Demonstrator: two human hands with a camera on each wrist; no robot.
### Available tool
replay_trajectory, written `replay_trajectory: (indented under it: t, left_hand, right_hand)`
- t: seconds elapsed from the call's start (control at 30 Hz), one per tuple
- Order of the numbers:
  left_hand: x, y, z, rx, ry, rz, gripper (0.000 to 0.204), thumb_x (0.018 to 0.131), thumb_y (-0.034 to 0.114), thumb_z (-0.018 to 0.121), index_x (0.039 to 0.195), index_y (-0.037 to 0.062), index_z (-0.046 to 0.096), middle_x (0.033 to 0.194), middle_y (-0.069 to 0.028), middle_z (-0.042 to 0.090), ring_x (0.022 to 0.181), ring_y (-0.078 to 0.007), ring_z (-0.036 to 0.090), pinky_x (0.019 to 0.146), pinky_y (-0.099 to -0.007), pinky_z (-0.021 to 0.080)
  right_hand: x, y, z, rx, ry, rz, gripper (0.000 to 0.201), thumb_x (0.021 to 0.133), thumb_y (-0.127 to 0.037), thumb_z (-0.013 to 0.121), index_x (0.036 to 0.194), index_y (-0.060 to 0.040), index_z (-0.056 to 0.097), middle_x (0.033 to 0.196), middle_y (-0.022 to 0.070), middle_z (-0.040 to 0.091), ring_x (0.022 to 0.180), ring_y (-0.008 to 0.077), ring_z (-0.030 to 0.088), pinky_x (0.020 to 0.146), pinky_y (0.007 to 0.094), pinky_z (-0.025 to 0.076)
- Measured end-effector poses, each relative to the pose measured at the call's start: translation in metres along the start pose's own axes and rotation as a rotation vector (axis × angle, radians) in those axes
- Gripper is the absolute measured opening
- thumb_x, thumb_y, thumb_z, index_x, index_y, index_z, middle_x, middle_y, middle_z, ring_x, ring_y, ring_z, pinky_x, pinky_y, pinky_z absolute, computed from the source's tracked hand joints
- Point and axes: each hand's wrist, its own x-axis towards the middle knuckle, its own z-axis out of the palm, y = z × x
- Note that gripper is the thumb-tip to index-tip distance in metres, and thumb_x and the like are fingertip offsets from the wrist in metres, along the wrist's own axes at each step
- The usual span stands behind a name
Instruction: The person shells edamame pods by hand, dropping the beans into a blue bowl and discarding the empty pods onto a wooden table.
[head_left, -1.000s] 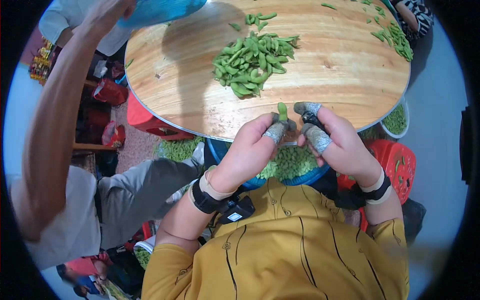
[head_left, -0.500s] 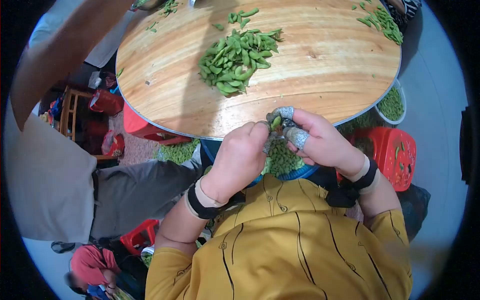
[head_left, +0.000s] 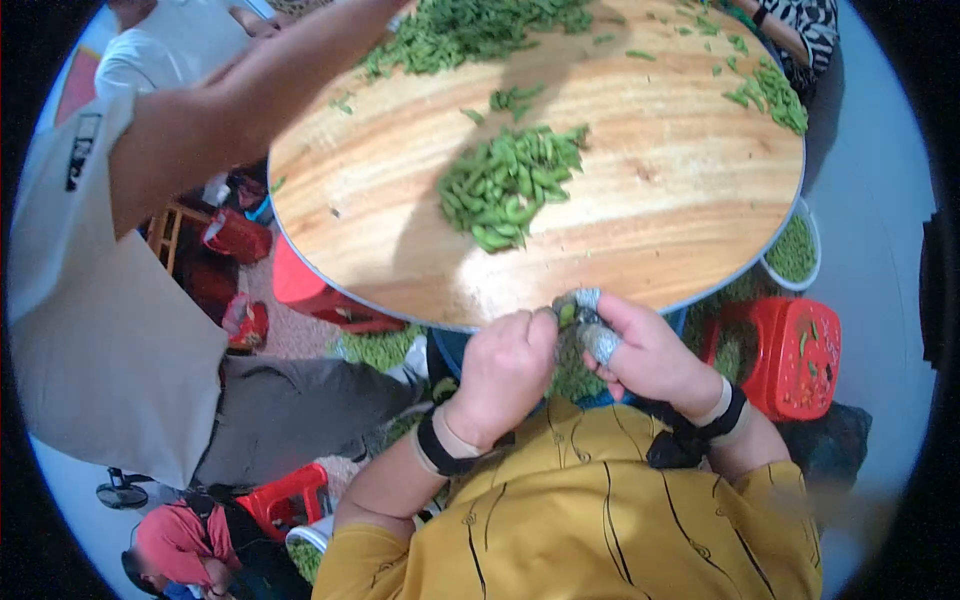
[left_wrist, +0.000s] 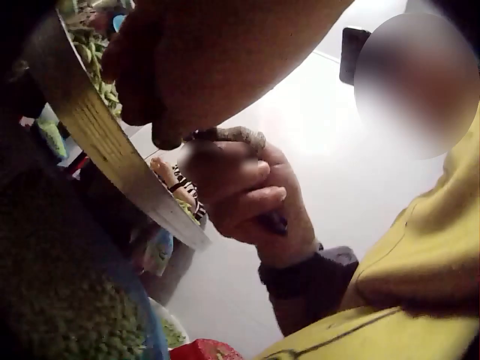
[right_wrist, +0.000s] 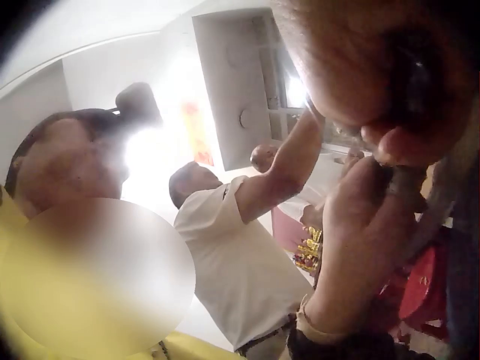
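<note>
Just past the near edge of the table, my left hand [head_left: 508, 365] pinches a green soybean pod [head_left: 567, 313]. My right hand [head_left: 650, 350] meets it there, its taped thumb and finger right at the pod. Grey tape wraps the fingertips [head_left: 602, 343]. Curled inside the right hand is a small dark tool [left_wrist: 273, 223], mostly hidden by the fingers; I cannot tell its kind. A basin of shelled beans [left_wrist: 75, 315] stands below the hands. A pile of pods [head_left: 510, 185] lies on the table ahead of the left hand.
The round wooden table [head_left: 690, 215] also bears a large pod heap [head_left: 470, 35] at the far side and more pods [head_left: 775, 100] at right. Red stools [head_left: 800, 360] and a white bucket [head_left: 795, 250] flank it. At left a person's arm [head_left: 250, 100] reaches across.
My left hand has brought the pod rightward to the right hand's fingertips, and they stay together. The blue container has left the far edge, where a large pod heap now shows. The bystander's arm has shifted.
</note>
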Motion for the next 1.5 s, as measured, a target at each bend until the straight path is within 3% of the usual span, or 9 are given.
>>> replay_trajectory:
  t: [0.2, 0.33, 0.4, 0.47, 0.5, 0.7, 0.9, 1.4, 1.5]
  left_hand:
    - [-0.003, -0.003, 0.002, -0.451, 0.06, -0.123, 0.009, 0.082, 0.004, 0.059, 0.088, -0.0008, 0.055, 0.069, -0.0117, 0.055, 0.06, -0.0285, 0.054, 0.056, -0.0363, 0.046]
    - [-0.012, -0.017, -0.01, -1.842, -0.453, -0.787, 0.023, 0.099, 0.018, 0.043, 0.094, -0.0002, 0.057, 0.074, -0.0008, 0.055, 0.059, -0.0104, 0.049, 0.055, -0.025, 0.042]
    - [-0.017, -0.011, -0.012, -1.411, -0.491, -0.686, 0.02, 0.099, 0.014, 0.041, 0.096, 0.0009, 0.057, 0.076, -0.0009, 0.057, 0.061, -0.0086, 0.05, 0.056, -0.0227, 0.042]
    - [-0.024, -0.01, -0.007, -1.168, -0.558, -0.497, 0.016, 0.098, 0.011, 0.042, 0.099, 0.0016, 0.055, 0.077, -0.0008, 0.057, 0.062, -0.009, 0.051, 0.057, -0.0232, 0.043]
    - [-0.02, -0.006, -0.013, -1.113, -0.629, -0.458, 0.014, 0.096, 0.006, 0.042, 0.103, 0.0026, 0.054, 0.079, -0.0013, 0.058, 0.063, -0.0089, 0.052, 0.058, -0.0236, 0.044]
    - [-0.023, -0.011, -0.018, -1.108, -0.729, -0.38, 0.013, 0.09, 0.004, 0.044, 0.099, 0.0031, 0.053, 0.078, -0.0043, 0.058, 0.063, -0.0119, 0.054, 0.058, -0.0263, 0.045]
    - [-0.036, -0.012, -0.004, -0.685, -0.487, -0.109, 0.013, 0.088, 0.006, 0.047, 0.098, -0.0002, 0.053, 0.072, -0.014, 0.054, 0.066, -0.0222, 0.056, 0.06, -0.0337, 0.044]
    - [-0.049, -0.041, -0.01, -1.467, -0.843, -0.501, 0.012, 0.093, 0.012, 0.047, 0.094, 0.0029, 0.055, 0.072, 0.0034, 0.049, 0.064, -0.0053, 0.042, 0.056, -0.0228, 0.037]
    - [-0.043, -0.031, -0.013, -1.032, -0.708, -0.356, 0.012, 0.09, 0.011, 0.05, 0.096, 0.0017, 0.054, 0.07, -0.0044, 0.054, 0.062, -0.0153, 0.051, 0.057, -0.0291, 0.042]
  right_hand:
    - [0.003, 0.007, 0.003, 0.141, -0.003, -0.023, 0.037, 0.089, -0.002, 0.041, 0.124, -0.0076, 0.05, 0.074, 0.0, 0.055, 0.046, 0.0046, 0.046, 0.041, 0.0189, 0.041]
    - [-0.004, 0.013, -0.004, 0.143, -0.065, 0.023, 0.034, 0.089, -0.006, 0.047, 0.123, -0.0074, 0.051, 0.076, 0.0016, 0.056, 0.049, 0.006, 0.049, 0.044, 0.0202, 0.042]
    - [-0.003, 0.021, -0.004, 0.105, -0.121, 0.012, 0.034, 0.088, -0.008, 0.052, 0.122, -0.0064, 0.052, 0.077, 0.0041, 0.058, 0.052, 0.0087, 0.052, 0.047, 0.0231, 0.045]
    - [0.002, 0.033, -0.001, -0.563, 0.237, -0.572, 0.034, 0.085, -0.012, 0.06, 0.117, -0.0054, 0.055, 0.078, 0.0048, 0.061, 0.064, 0.0134, 0.058, 0.059, 0.0273, 0.049]
    - [-0.009, 0.009, 0.002, -0.537, 0.2, -0.249, 0.035, 0.078, -0.014, 0.068, 0.11, -0.0033, 0.058, 0.082, 0.0092, 0.064, 0.074, 0.02, 0.063, 0.068, 0.0318, 0.05]
    - [-0.002, 0.018, -0.007, -0.758, 0.021, -0.446, 0.031, 0.074, -0.021, 0.072, 0.086, 0.0, 0.053, 0.075, 0.02, 0.059, 0.07, 0.0395, 0.059, 0.062, 0.0406, 0.049]
    - [0.004, 0.03, 0.004, -0.912, 0.009, -0.521, 0.031, 0.07, -0.019, 0.071, 0.083, 0.0011, 0.051, 0.073, 0.019, 0.057, 0.068, 0.0391, 0.058, 0.06, 0.0425, 0.048]
    - [0.004, 0.026, 0.003, -0.587, -0.144, -0.39, 0.031, 0.071, -0.018, 0.069, 0.09, 0.0025, 0.054, 0.075, 0.0214, 0.059, 0.069, 0.0387, 0.059, 0.061, 0.0417, 0.048]
    - [0.008, 0.03, 0.008, -0.773, -0.099, -0.331, 0.03, 0.071, -0.017, 0.069, 0.089, 0.0017, 0.053, 0.074, 0.0215, 0.059, 0.069, 0.0387, 0.06, 0.062, 0.0425, 0.048]
